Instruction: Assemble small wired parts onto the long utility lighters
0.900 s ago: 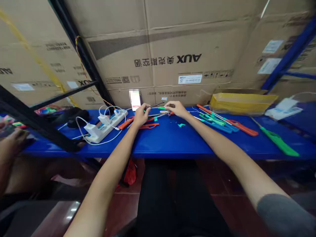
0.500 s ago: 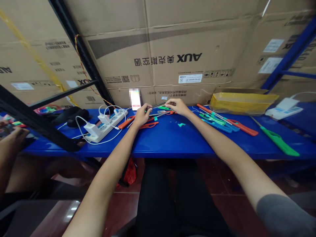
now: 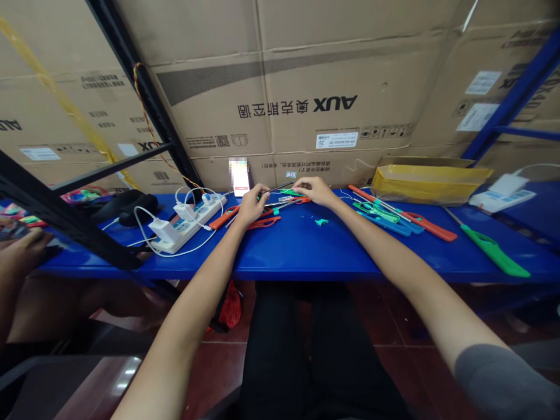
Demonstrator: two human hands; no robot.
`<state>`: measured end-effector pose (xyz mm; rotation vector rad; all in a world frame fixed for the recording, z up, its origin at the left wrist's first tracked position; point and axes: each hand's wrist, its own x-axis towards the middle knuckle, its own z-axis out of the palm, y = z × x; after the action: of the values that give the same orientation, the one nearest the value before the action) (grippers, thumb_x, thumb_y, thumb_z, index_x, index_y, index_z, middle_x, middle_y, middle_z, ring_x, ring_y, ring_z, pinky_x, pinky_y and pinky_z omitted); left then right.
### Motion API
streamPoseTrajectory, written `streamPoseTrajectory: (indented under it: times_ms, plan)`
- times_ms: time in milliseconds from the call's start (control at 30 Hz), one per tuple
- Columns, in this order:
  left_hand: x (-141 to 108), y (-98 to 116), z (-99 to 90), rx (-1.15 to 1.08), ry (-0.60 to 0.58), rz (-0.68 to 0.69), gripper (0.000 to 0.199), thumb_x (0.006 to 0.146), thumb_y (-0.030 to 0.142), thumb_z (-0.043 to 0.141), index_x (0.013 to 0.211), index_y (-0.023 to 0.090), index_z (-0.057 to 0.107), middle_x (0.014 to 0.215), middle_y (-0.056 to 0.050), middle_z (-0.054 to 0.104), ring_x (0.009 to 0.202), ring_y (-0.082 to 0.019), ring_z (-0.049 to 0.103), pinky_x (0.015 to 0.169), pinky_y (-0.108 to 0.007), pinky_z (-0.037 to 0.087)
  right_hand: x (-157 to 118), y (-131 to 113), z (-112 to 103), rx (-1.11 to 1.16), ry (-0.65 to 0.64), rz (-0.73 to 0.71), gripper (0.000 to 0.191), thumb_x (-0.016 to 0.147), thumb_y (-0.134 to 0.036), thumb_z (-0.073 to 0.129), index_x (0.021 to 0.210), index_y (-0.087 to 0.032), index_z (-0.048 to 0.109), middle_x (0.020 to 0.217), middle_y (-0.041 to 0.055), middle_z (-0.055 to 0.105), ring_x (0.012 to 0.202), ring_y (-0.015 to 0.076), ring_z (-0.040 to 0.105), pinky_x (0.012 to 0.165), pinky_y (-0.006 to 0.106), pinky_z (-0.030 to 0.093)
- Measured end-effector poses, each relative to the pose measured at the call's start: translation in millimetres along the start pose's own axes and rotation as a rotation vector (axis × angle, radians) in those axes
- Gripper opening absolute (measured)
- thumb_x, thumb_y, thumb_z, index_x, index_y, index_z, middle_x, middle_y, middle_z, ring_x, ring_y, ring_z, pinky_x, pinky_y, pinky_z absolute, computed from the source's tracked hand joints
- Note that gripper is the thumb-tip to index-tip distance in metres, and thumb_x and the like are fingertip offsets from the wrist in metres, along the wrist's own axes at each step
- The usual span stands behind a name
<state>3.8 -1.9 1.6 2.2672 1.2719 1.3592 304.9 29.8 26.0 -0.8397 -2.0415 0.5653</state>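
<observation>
My left hand (image 3: 254, 203) is closed on one end of a thin dark rod (image 3: 281, 186), which slants up to the right. My right hand (image 3: 314, 189) is pinched near the rod's far end; what its fingertips hold is too small to make out. Beneath and between the hands lie orange lighter-like tools (image 3: 265, 223) and metal tubes. Small green pieces (image 3: 322, 221) rest on the blue table (image 3: 301, 251). To the right are blue (image 3: 385, 224), orange (image 3: 433, 226) and green (image 3: 496, 249) long-nosed tools.
A white power strip (image 3: 192, 224) with chargers and cables sits at the left. A lit phone (image 3: 240, 178) leans on the large cardboard box (image 3: 297, 70). A yellow-taped box (image 3: 429, 182) stands at the back right. Another person's hand (image 3: 26, 248) is at the far left.
The rod's far end now shows just left of my right fingertips, and my right hand has shifted very slightly down. My left hand stays in place.
</observation>
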Motion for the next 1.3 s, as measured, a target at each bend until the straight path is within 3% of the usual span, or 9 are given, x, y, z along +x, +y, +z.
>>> streamPoseTrajectory:
  times_ms: [467,700,1033,1300]
  plan:
    - [-3,6,-4.5,0.039,-0.091,-0.037,0.03,0.107,0.043,0.064,0.114,0.021,0.084,0.113,-0.009,0.087,0.101,-0.03,0.078,0.101,-0.042,0.063,-1,12,-8,-0.067,-0.008,0.07,0.033,0.094,-0.053,0.084,0.097,-0.021,0.092,0.092,0.0092,0.086,0.08,0.0229,0.069,0.077,0.037,0.052]
    - [-2,4,-4.4,0.053,-0.084,-0.019,0.036,0.107,0.047,0.06,0.111,0.021,0.084,0.102,-0.009,0.087,0.094,-0.03,0.077,0.097,-0.042,0.063,-2,7,-8,-0.058,-0.002,0.065,0.039,0.092,-0.06,0.085,0.095,-0.021,0.091,0.09,0.0093,0.086,0.079,0.0234,0.07,0.077,0.037,0.054]
    - [-2,2,-2.6,0.023,-0.088,-0.041,0.036,0.108,0.051,0.062,0.11,0.021,0.083,0.096,-0.007,0.084,0.089,-0.029,0.077,0.088,-0.041,0.063,-1,9,-7,-0.052,0.002,0.069,0.035,0.09,-0.056,0.087,0.091,-0.021,0.091,0.089,0.009,0.087,0.08,0.0237,0.073,0.077,0.036,0.056]
    - [-3,5,-3.2,0.004,-0.1,-0.02,0.036,0.107,0.051,0.063,0.109,0.02,0.083,0.099,-0.009,0.085,0.096,-0.031,0.078,0.095,-0.042,0.063,-3,11,-9,-0.053,0.011,0.049,0.025,0.092,-0.045,0.083,0.094,-0.021,0.091,0.097,0.011,0.089,0.085,0.0249,0.077,0.083,0.038,0.059]
